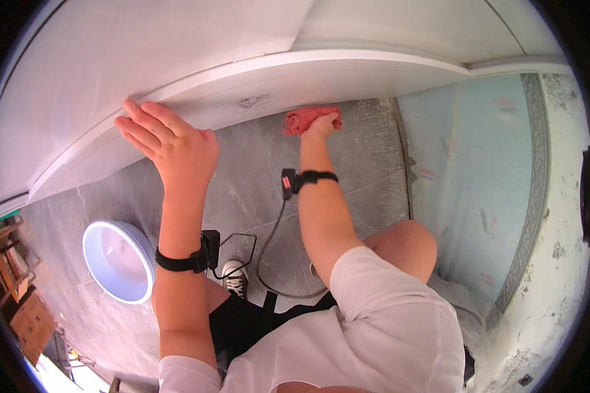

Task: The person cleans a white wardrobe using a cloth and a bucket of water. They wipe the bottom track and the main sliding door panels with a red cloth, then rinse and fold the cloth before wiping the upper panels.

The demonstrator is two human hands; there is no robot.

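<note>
My right hand [323, 125] grips a bunched red cloth [305, 119] low down, where the base of a large white panelled unit [216, 29] meets the grey tiled floor. Whether the cloth presses on the panel or the floor, I cannot tell. My left hand [174, 135] holds nothing; its palm rests against the unit's protruding white ledge [354, 55], fingers stretched out and thumb apart. Between the two hands, a dark printed mark [251, 101] shows on the white lower panel [196, 110].
A pale blue plastic basin [91, 255] holding some liquid stands on the floor at left. Cables [260, 267] run from black wrist-worn devices past my shoe [236, 280]. A light blue patterned panel [464, 147] bounds the right. Wooden shelving [5, 265] and a cardboard box [33, 324] stand far left.
</note>
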